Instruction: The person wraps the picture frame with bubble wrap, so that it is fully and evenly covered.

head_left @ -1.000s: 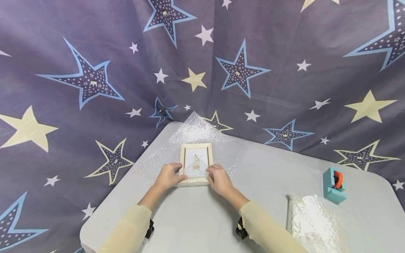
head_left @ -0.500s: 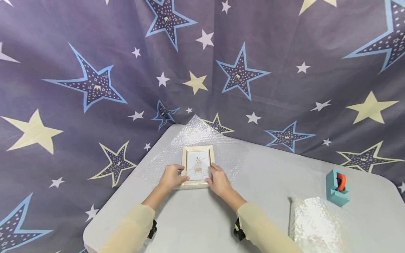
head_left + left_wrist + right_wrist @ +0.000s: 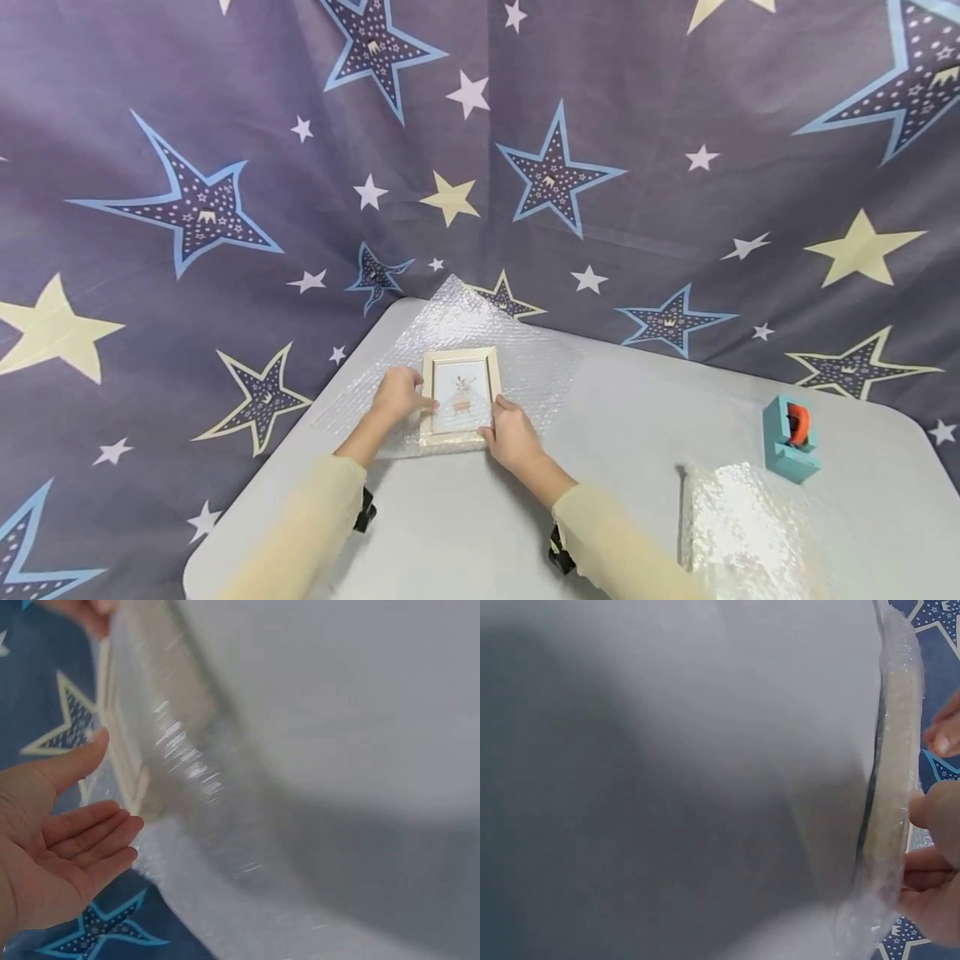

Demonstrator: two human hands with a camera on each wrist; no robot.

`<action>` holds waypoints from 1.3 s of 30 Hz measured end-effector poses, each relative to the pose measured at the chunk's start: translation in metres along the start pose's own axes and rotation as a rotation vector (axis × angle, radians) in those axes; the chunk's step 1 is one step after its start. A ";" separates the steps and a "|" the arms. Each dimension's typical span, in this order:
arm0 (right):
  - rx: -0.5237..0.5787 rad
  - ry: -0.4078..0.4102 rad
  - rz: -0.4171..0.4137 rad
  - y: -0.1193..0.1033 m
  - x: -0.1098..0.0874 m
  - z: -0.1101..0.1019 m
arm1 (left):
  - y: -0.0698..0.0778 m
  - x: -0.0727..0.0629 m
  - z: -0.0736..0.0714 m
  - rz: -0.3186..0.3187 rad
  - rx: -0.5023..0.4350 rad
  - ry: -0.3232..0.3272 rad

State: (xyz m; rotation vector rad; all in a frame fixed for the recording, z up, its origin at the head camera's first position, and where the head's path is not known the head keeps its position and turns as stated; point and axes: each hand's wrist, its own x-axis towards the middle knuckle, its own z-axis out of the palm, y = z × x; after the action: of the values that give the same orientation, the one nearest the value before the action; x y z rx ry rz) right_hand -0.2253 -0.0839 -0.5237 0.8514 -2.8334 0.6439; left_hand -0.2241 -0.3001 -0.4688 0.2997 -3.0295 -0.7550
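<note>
Head view, logged near to far. Nearest: cream sleeves [image 3: 300, 525], grey-white table [image 3: 442, 533]; toward the right, a bubble-wrapped packet [image 3: 738, 533]. Next: right hand [image 3: 516, 435] at the near right corner of a picture frame [image 3: 459, 396], fingers and thumb clamped on the edge, wrap included, judging by the right wrist view. Opposite: left hand [image 3: 396, 393] beside the left edge — fingers relaxed and together, thumb apart, nothing pinched in the left wrist view; contact with the wood, cannot tell.

Position of frame: face up over a sheet of bubble wrap [image 3: 459, 321], wrap drawn over the near edge, broad flaps spread left, right and far. Near edge flat or slightly raised: cannot tell.

Step, as judged: squaring the frame and snugging the near fold. For a good result, press on the wooden border [image 3: 461, 354], not on the middle. Pin the right corner lightly, smooth slack outward with the left fingertips, line up fold and border. Avoid tugging from one side only — likely to skew the wrap.

Farther right: teal tape dispenser [image 3: 780, 442]. Farthest: starry cloth [image 3: 637, 125], overlapped in view by the wrap's far corner; watch for snagging there.
</note>
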 end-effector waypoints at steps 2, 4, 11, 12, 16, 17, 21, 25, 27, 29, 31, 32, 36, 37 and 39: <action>-0.002 0.012 0.005 0.001 0.001 0.000 | 0.000 0.018 -0.010 0.015 0.021 0.014; -0.009 0.020 0.003 0.003 0.003 -0.001 | -0.003 0.038 -0.019 0.020 0.032 0.017; -0.085 0.012 -0.009 0.001 0.003 -0.002 | -0.015 0.092 -0.034 -0.030 0.015 0.028; -0.090 0.014 -0.008 0.001 0.002 -0.003 | -0.017 0.097 -0.032 -0.047 -0.004 0.030; -0.126 0.021 -0.024 -0.001 0.003 -0.002 | -0.029 0.112 -0.024 -0.166 -0.088 -0.007; -0.130 0.023 -0.029 -0.001 0.003 -0.002 | -0.033 0.115 -0.022 -0.189 -0.103 -0.021; -0.146 0.018 -0.033 0.000 0.004 -0.002 | -0.041 0.124 -0.013 -0.224 -0.105 -0.094; -0.121 0.018 0.000 0.003 0.005 -0.006 | -0.035 0.133 -0.006 -0.179 -0.095 -0.123; -0.103 0.010 0.015 0.001 0.005 -0.007 | -0.032 0.133 -0.007 -0.165 -0.111 -0.110; -0.086 -0.003 0.029 0.001 0.004 -0.007 | -0.027 0.134 -0.008 -0.160 -0.135 -0.083; -0.081 -0.014 0.031 0.001 0.005 -0.008 | -0.021 0.134 -0.009 -0.151 -0.151 -0.050; -0.080 -0.016 0.031 0.001 0.005 -0.008 | -0.017 0.135 -0.010 -0.140 -0.160 -0.034; -0.083 -0.009 0.023 0.001 0.006 -0.007 | -0.001 0.139 -0.011 -0.044 -0.191 0.004; -0.081 -0.007 0.024 0.002 0.006 -0.006 | 0.002 0.140 -0.010 -0.017 -0.196 0.008; -0.083 -0.003 0.022 0.003 0.006 -0.005 | 0.009 0.142 -0.008 0.020 -0.215 0.013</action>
State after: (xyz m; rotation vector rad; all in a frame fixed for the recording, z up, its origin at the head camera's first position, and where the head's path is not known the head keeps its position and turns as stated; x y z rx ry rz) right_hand -0.2316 -0.0826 -0.5191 0.8089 -2.8535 0.5245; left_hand -0.3652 -0.3225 -0.4632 0.2694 -2.8988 -1.0605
